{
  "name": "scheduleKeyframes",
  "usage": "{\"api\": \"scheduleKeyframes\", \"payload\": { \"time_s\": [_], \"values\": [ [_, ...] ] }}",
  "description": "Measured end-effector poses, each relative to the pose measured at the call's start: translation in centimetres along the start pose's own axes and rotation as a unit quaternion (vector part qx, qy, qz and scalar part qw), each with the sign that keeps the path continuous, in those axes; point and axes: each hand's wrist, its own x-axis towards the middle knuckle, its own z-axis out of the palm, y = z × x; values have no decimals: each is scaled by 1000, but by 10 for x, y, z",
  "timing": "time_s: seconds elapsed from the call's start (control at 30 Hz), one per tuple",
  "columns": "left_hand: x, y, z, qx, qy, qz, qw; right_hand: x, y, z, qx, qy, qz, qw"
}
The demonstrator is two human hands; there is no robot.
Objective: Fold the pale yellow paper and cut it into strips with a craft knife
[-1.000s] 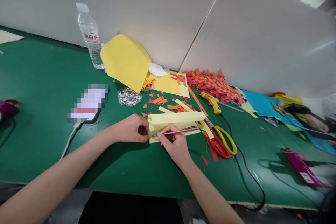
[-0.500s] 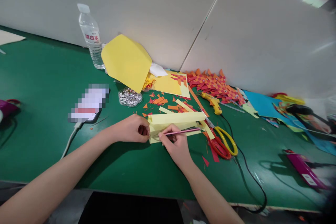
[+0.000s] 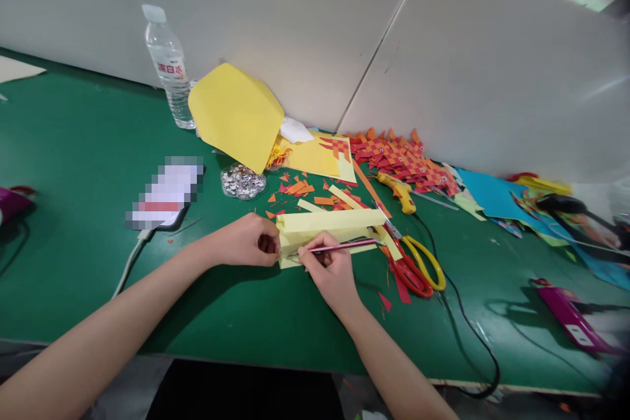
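Note:
A folded sheet of pale yellow paper point(image 3: 325, 221) lies on the green table in front of me. My left hand point(image 3: 253, 241) is closed at its left edge, fingertips pinching the paper's corner. In my right hand point(image 3: 331, 267) is a slim pink and dark pencil point(image 3: 347, 245), held in a writing grip with its tip pointing left onto the lower part of the paper. Scissors point(image 3: 418, 266) with red and yellow handles lie just right of the paper, blades toward it. Pale yellow strips point(image 3: 347, 197) and orange paper scraps point(image 3: 300, 188) are scattered behind it.
A yellow glue gun point(image 3: 399, 191) trails a black cord to the right. Woven red-orange paper pieces point(image 3: 403, 161) are piled by the partition. Leftward are a clear tray of googly eyes point(image 3: 243, 182), a water bottle point(image 3: 170, 72) and a phone point(image 3: 167, 193) on its cable. A purple power strip point(image 3: 573, 321) lies right.
Almost nothing differs. The pencil and right hand have shifted very slightly over the paper; the left hand keeps its place at the edge.

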Motion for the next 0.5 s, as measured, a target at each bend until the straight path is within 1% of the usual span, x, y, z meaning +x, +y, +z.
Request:
{"api": "scheduleKeyframes", "payload": {
  "time_s": [0.13,0.23,0.5],
  "values": [
    [0,-1,0,3,0,4,1000,0,1,1,2,-24,-4,1000],
    [1,-1,0,-2,-1,6,1000,0,2,1,-3,-31,-6,1000],
    [0,1,0,-3,-2,-1,1000,1,0,1,-9,-6,-18,1000]
  ]
}}
